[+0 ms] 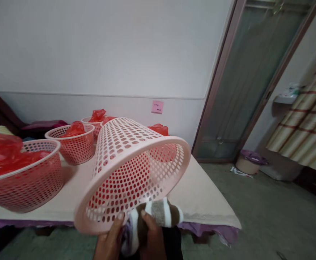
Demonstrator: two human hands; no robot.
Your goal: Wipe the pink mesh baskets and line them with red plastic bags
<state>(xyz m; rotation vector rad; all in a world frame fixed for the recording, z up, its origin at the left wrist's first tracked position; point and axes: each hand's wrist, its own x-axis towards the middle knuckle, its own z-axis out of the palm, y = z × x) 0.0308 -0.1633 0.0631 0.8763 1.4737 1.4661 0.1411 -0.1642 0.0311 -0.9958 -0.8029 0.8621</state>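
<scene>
A large pink perforated plastic basket point(125, 133) is tipped, its open mouth facing me. Just below its rim, both my hands are around a striped sock point(158, 213) in brown, white and grey, bunched or rolled at its left end. My left hand point(110, 236) is closed on that bunched end, its thumb close to the basket's rim; whether it also touches the rim I cannot tell. My right hand point(152, 233) grips the middle of the sock with the thumb on top. The undersides of both hands are hidden.
Pink baskets with red plastic bags stand on the left: a near one point(38, 180), a middle one point(76, 146) and a further one point(89, 121). They rest on a cream-covered table point(206, 198). A bin point(251, 162) stands on the floor near the glass door point(228, 90).
</scene>
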